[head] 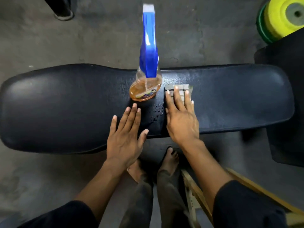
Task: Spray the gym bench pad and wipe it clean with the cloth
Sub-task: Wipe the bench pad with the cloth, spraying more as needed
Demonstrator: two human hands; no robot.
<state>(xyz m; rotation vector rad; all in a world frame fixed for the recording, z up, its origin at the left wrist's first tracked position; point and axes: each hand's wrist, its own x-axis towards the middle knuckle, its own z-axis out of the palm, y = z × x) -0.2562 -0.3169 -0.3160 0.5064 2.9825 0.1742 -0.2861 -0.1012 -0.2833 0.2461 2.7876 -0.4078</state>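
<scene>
A long black gym bench pad (65,104) runs left to right across the view. A clear spray bottle (146,86) with orange liquid and a blue trigger head stands upright near the pad's middle. Just right of it lies a folded grey checked cloth (181,88). My right hand (181,119) presses flat on the cloth with fingers spread, covering most of it. My left hand (126,137) hovers or rests flat on the pad below the bottle, fingers apart, holding nothing. Small droplets (157,111) glisten on the pad between my hands.
Yellow and green weight plates (279,18) lie on the floor at the top right. Another black pad (286,96) stands at the right. A wooden frame (197,195) lies near my bare feet. A dark post base (63,13) stands at the top left.
</scene>
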